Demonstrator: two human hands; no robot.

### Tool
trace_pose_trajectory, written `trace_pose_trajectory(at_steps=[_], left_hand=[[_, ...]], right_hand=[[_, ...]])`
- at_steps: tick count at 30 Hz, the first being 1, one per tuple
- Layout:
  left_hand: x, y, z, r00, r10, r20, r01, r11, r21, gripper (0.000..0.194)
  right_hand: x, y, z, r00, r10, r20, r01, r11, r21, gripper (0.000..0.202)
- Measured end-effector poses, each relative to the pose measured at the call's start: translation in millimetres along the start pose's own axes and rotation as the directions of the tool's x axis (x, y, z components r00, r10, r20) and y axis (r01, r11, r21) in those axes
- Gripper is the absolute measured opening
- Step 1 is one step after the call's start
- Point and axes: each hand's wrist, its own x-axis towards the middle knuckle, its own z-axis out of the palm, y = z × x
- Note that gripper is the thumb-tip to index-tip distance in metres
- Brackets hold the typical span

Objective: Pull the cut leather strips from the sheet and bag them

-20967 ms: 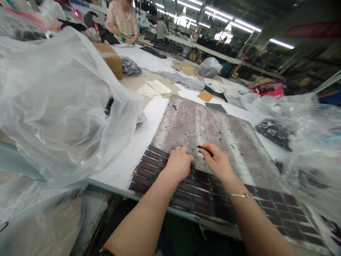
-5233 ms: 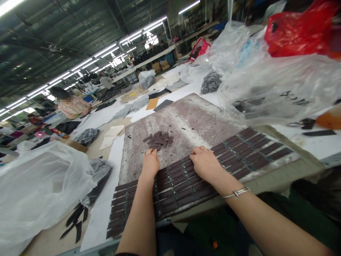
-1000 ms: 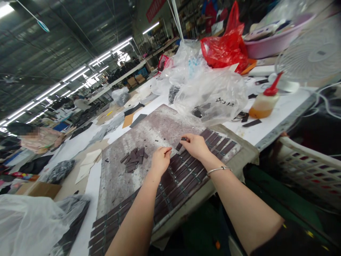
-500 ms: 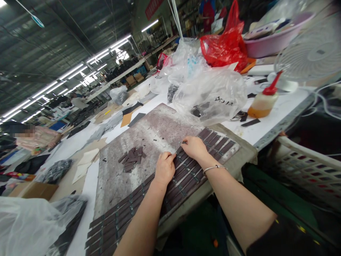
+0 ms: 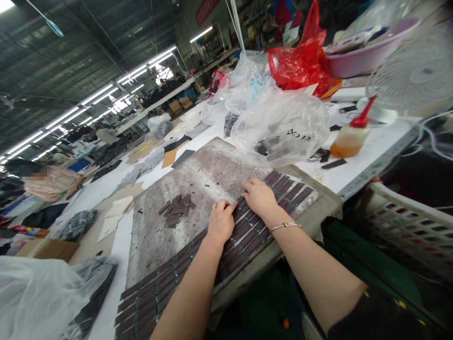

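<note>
Rows of dark brown strips [image 5: 170,278] lie side by side along the near edge of a stained board [image 5: 198,170]. My left hand [image 5: 222,221] rests at the upper edge of the rows, index finger stretched onto a strip, the other fingers curled. Just right of it, my right hand [image 5: 260,197], with a bracelet at the wrist, touches the same edge with its fingers somewhat spread. Neither hand visibly holds anything. A small pile of loose brown pieces [image 5: 177,210] sits on the board to the left of my hands.
Clear plastic bags [image 5: 283,127], a red bag [image 5: 300,66] and a glue bottle with a red nozzle [image 5: 352,134] stand behind the board. At right are a fan [image 5: 424,71] and a white basket [image 5: 414,222]. A person [image 5: 49,182] sits at far left.
My right hand's fingers have opened from a pinch and spread slightly. My left index finger has moved a little right along the strip edge.
</note>
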Motion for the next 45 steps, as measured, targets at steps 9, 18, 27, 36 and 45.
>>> trace_pose_trajectory(at_steps=[9, 18, 27, 36, 45], left_hand=[[-0.1, 0.9, -0.1, 1.000, -0.015, 0.000, 0.015, 1.000, 0.003, 0.041], [-2.7, 0.8, -2.6, 1.000, 0.029, 0.005, -0.029, 0.999, 0.020, 0.043], [-1.3, 0.5, 1.2, 1.000, 0.007, 0.009, -0.008, 0.999, 0.046, 0.044], [-2.0, 0.5, 4.3, 0.999, -0.014, -0.031, 0.013, 1.000, -0.013, 0.044], [10.9, -42.5, -9.1, 0.938, -0.263, -0.227, 0.216, 0.954, -0.210, 0.033]], right_hand=[[-19.5, 9.9, -6.8, 0.976, -0.212, 0.045, 0.215, 0.974, -0.071, 0.030], [-27.2, 0.6, -4.8, 0.984, -0.169, 0.048, 0.173, 0.980, -0.098, 0.031], [-28.0, 6.3, -0.4, 0.988, -0.153, 0.015, 0.154, 0.986, -0.056, 0.033], [-30.1, -3.9, -0.6, 0.987, -0.159, -0.034, 0.153, 0.980, -0.123, 0.026], [-29.0, -12.4, 1.9, 0.987, -0.163, -0.005, 0.160, 0.975, -0.156, 0.028]])
